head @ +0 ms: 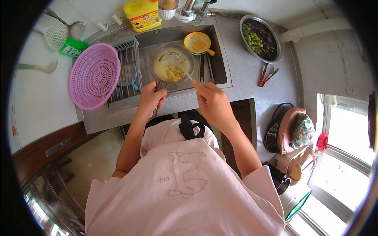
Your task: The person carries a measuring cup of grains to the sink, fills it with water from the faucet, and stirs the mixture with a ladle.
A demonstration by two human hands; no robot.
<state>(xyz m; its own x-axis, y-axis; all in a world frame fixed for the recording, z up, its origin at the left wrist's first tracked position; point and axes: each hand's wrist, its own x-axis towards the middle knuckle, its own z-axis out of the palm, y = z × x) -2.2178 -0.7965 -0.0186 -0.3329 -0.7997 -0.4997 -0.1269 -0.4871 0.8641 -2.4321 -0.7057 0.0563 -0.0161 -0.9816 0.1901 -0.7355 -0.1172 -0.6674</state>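
Observation:
My left hand (151, 99) grips the handle of a saucepan (152, 66) at the front of the sink. Cloudy yellowish liquid fills much of the pan, with a clump of yellow and reddish food scraps (174, 73) near its right front. In my right hand (213, 101) is a long-handled metal spoon (184, 70), and its bowl dips into the liquid. The pan is over the steel sink basin (144, 48); whether its base touches the basin floor is hidden.
Behind the pan's right side sits a yellow-orange handled bowl (197, 41), with chopsticks (201, 69) nearby. A pink plastic colander (95, 76) leans over the drying rack (127, 56). On the right counter are a metal basin of grapes (274, 56) and red-handled scissors (263, 75). The faucet (187, 13) rises behind.

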